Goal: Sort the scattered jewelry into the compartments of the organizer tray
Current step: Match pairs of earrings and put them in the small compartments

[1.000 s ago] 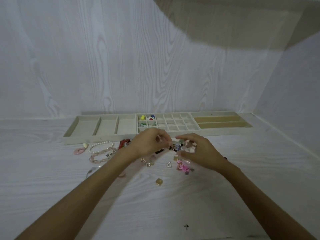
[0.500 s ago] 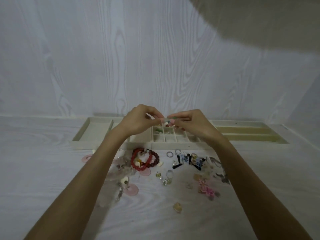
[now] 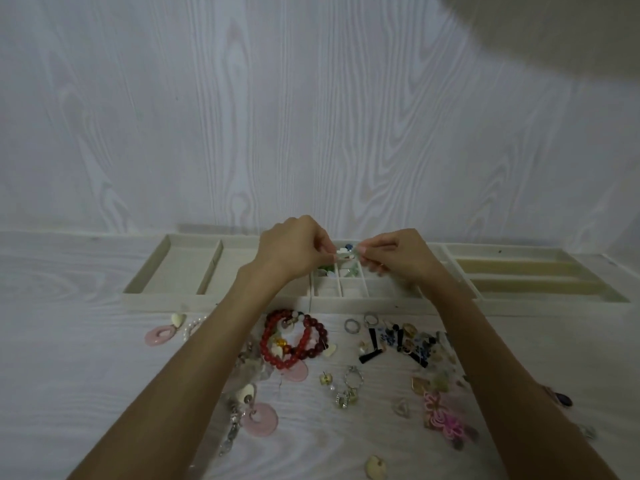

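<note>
A long cream organizer tray (image 3: 214,301) lies against the wall, with wide slots at the left, a grid of small cells in the middle and long slots at the right. My left hand (image 3: 294,249) and my right hand (image 3: 394,256) meet above the small cells, both pinching one small pale jewelry piece (image 3: 343,251) between their fingertips. A few small coloured pieces (image 3: 327,270) lie in the upper-left cells. Scattered jewelry lies in front of the tray: red bead bracelets (image 3: 298,339), two rings (image 3: 360,323), black-and-blue earrings (image 3: 398,342).
Pink disc pendants (image 3: 260,419) and a pink oval hoop (image 3: 160,336) lie at the near left beside a pearl strand (image 3: 192,327). A pink knot ornament (image 3: 445,417) and small charms sit at the right. A wood-grain wall rises directly behind the tray.
Both hands rose from the jewelry pile on the table to above the tray's small cells, carrying a small piece. The camera view tilted down and closer.
</note>
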`<state>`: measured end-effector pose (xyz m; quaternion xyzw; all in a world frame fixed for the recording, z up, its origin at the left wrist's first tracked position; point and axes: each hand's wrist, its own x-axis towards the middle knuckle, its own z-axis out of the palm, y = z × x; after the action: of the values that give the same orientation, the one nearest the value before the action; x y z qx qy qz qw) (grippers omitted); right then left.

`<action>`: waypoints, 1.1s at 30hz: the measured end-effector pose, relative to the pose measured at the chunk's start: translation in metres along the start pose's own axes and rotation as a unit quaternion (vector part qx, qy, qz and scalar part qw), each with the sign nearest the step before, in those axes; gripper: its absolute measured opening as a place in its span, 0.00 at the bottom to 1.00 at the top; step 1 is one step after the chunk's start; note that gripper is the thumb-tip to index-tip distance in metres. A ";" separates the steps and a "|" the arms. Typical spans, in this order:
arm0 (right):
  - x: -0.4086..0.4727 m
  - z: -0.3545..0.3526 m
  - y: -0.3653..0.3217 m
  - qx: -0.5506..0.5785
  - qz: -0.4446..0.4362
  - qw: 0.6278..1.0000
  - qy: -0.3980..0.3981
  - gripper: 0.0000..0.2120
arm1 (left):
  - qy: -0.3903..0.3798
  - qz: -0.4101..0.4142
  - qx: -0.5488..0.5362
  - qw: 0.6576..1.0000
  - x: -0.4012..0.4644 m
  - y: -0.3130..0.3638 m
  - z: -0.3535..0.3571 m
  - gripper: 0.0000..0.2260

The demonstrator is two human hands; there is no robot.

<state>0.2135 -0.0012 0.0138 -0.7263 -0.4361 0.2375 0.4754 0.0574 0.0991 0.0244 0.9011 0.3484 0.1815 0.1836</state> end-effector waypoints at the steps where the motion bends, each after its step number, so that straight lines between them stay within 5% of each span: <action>1: 0.002 0.002 0.003 -0.032 -0.010 0.999 0.006 0.02 | 0.000 -0.001 0.013 1.000 0.001 0.001 0.003 0.06; 6: 0.005 0.014 0.005 -0.165 -0.027 0.984 0.062 0.06 | -0.004 -0.008 0.055 0.998 -0.001 0.009 0.018 0.08; 14: 0.004 0.020 0.008 -0.200 -0.033 0.975 0.086 0.06 | -0.037 -0.014 0.040 0.998 -0.002 0.012 0.018 0.08; 25: 0.002 0.001 -0.010 -0.159 0.010 0.987 -0.031 0.07 | -0.120 0.009 0.018 0.993 0.006 -0.002 0.005 0.13; 33: 0.001 -0.009 -0.016 -0.452 -0.122 0.879 -0.088 0.23 | -0.201 0.085 0.132 0.967 0.002 0.007 0.003 0.20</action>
<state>0.2145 -0.0022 0.0318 -0.7793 -0.6212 0.0176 0.0801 0.0640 0.0950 0.0251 0.9617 0.2470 -0.0364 0.1134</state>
